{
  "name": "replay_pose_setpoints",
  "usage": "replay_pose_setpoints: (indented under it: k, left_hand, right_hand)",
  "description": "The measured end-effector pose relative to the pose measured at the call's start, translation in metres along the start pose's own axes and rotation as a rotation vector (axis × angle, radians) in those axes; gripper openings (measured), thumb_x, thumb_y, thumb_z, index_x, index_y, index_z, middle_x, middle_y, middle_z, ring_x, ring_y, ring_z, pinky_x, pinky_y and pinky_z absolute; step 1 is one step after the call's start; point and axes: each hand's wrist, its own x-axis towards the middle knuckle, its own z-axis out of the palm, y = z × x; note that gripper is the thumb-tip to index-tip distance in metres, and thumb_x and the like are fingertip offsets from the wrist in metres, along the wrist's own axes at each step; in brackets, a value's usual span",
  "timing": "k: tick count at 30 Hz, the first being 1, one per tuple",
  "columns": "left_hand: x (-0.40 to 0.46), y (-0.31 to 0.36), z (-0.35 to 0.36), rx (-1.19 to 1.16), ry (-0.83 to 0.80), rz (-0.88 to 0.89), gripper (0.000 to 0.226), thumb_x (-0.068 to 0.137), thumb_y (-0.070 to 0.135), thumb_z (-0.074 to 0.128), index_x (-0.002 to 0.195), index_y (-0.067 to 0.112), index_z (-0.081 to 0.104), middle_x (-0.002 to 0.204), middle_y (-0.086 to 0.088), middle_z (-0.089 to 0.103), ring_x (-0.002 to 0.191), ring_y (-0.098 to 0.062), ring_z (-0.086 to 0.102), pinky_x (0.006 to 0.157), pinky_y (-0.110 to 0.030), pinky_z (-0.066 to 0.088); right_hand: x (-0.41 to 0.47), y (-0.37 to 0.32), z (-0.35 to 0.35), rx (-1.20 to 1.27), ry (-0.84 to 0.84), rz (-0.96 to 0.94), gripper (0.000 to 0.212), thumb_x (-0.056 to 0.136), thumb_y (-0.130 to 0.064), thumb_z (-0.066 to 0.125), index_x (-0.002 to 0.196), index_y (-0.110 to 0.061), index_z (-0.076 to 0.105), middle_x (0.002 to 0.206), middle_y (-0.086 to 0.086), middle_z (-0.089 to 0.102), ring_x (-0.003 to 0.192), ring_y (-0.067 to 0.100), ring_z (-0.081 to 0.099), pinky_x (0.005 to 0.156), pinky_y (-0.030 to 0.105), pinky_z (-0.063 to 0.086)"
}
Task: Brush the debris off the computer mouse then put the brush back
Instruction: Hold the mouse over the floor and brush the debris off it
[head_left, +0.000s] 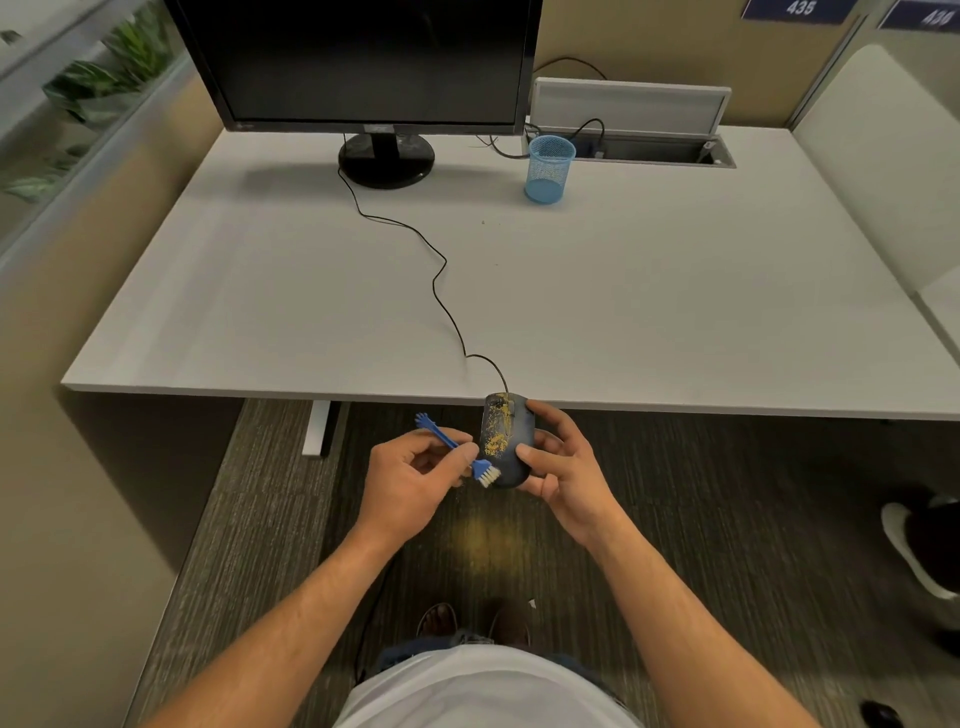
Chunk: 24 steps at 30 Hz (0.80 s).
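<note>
The right hand (558, 462) grips the mouse (506, 439) off the worktop (623, 291) edge, probably so the yellow debris (496, 431) drops to the carpet (483, 540); the left hand (410, 478) pinches the brush (470, 457), bristles touching the mouse's 7 o'clock edge

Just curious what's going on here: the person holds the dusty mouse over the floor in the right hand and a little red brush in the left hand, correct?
Nearly. The brush is blue with pale bristles, not red; the head view shows it. The rest holds: the left hand pinches its handle, and the right hand holds the mouse, speckled with yellow debris, over the floor.
</note>
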Motion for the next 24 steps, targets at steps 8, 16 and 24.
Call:
replay_pose_setpoints:
  k: [8,16,24]
  left_hand:
    - [-0.007,-0.002,0.011,0.040,-0.079,0.032,0.015,0.080,0.030,0.077,0.095,0.034,0.075,0.093,0.010,0.077,0.086,-0.012,0.074,0.078,-0.028,0.060]
    - [-0.002,-0.010,-0.010,-0.040,0.028,-0.048,0.017,0.085,0.009,0.074,0.096,0.021,0.074,0.096,0.001,0.077,0.085,-0.018,0.075,0.073,-0.021,0.059]
    - [-0.007,-0.006,-0.015,-0.115,0.035,-0.038,0.014,0.085,0.008,0.073,0.096,0.017,0.074,0.095,-0.004,0.077,0.085,-0.021,0.075,0.071,-0.021,0.059]
  right_hand:
    - [-0.003,0.001,-0.001,0.033,-0.012,-0.013,0.061,0.084,0.003,0.070,0.138,-0.020,0.055,0.128,0.019,0.066,0.113,0.040,0.068,0.079,0.045,0.063]
    - [-0.004,0.001,-0.002,0.064,-0.005,-0.003,0.070,0.072,-0.007,0.081,0.137,-0.020,0.056,0.123,0.016,0.070,0.116,0.039,0.067,0.080,0.048,0.062]
    - [-0.006,0.004,-0.003,0.048,-0.007,-0.002,0.067,0.077,-0.003,0.076,0.138,-0.020,0.056,0.128,0.018,0.066,0.118,0.039,0.066,0.081,0.048,0.062]
